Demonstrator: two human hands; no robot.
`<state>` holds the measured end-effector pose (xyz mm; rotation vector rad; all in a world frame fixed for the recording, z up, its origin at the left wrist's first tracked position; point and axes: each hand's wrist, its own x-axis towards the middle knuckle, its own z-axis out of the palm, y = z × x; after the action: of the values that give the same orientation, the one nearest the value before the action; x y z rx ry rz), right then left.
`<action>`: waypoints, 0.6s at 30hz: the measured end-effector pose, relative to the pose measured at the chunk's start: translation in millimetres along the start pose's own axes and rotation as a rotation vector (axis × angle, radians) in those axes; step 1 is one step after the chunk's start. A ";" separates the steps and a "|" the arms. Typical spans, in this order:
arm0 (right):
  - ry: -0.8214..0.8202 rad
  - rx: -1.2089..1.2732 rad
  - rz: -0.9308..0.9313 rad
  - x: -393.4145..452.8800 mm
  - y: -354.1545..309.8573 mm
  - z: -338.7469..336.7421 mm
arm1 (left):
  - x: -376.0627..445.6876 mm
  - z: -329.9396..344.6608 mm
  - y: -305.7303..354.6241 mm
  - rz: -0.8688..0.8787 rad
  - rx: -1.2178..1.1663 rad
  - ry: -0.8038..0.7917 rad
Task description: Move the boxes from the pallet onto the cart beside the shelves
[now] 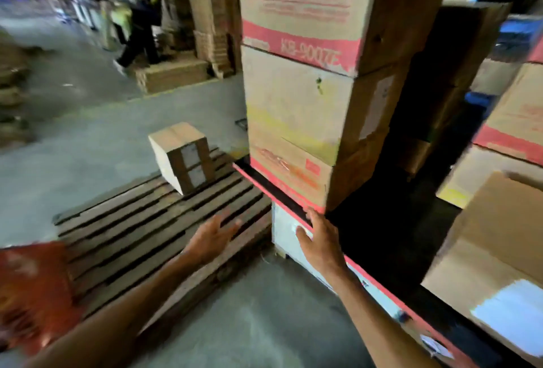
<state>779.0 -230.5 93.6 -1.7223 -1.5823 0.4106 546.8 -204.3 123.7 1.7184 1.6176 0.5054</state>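
Note:
A wooden pallet (152, 220) lies on the floor at centre left. On its far corner stands a small stack of two brown boxes (183, 157). Right of the pallet is a cart (286, 235) with a white end and a red rim. Three large cartons (305, 109) are stacked on it; the top one has red print. My right hand (318, 240) rests open against the cart's near corner, just under the lowest carton. My left hand (213, 238) hovers open over the pallet's near right edge, holding nothing.
Shelving with more cartons (505, 179) runs along the right. An orange object (32, 288) sits blurred at the lower left. A person in a yellow vest (141, 15) stands by stacked cardboard (173, 74) at the far side of the grey concrete floor (88, 138).

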 end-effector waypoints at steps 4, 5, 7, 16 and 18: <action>-0.218 0.028 -0.022 50.8 -50.3 81.8 | 19.4 -78.3 -75.2 -0.070 -0.044 0.113; -0.259 0.030 -0.023 66.4 -62.6 103.9 | 28.0 -95.9 -95.1 -0.089 -0.065 0.135; -0.331 0.018 -0.013 94.5 -83.9 146.0 | 50.1 -125.8 -130.9 -0.123 -0.105 0.174; -0.520 0.153 0.150 205.9 -189.8 310.1 | 156.7 -256.1 -239.7 -0.249 -0.228 0.198; -0.543 0.163 0.157 225.9 -208.3 334.5 | 176.8 -277.2 -252.8 -0.237 -0.184 0.233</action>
<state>445.8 77.3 71.8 -1.6978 -1.7206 1.1307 200.1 21.4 94.7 1.3509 1.8468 0.7338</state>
